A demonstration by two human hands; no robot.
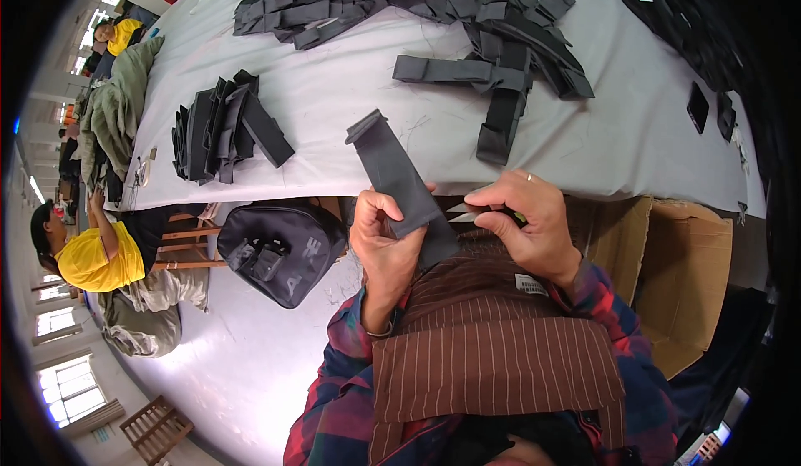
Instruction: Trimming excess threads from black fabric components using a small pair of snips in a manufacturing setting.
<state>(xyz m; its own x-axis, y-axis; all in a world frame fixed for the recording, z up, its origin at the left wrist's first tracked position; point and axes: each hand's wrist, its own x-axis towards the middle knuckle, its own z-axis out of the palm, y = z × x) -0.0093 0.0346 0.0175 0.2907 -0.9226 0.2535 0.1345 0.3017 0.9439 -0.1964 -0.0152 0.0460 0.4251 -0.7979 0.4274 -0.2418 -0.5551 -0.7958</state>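
At the near edge of the table, my left hand [384,232] is closed around a dark grey fabric strip [390,166]. The strip's folded far end points up and away over the white cloth, and its lower end hangs in front of my apron. Just to the right, my right hand [534,224] grips small thread snips [461,211]. Their pointed metal blades face the strip without visibly touching it, and the fingers hide most of the handle. Beyond my hands lie a neat stack of similar strips [204,132] on the left and crossed strips [503,103] on the right.
A large heap of grey strips [350,3] covers the table's far side. A phone [697,107] lies at the right. Below the table edge are a black bag [288,253] and an open cardboard box [688,257]. A co-worker in yellow [100,257] sits at left.
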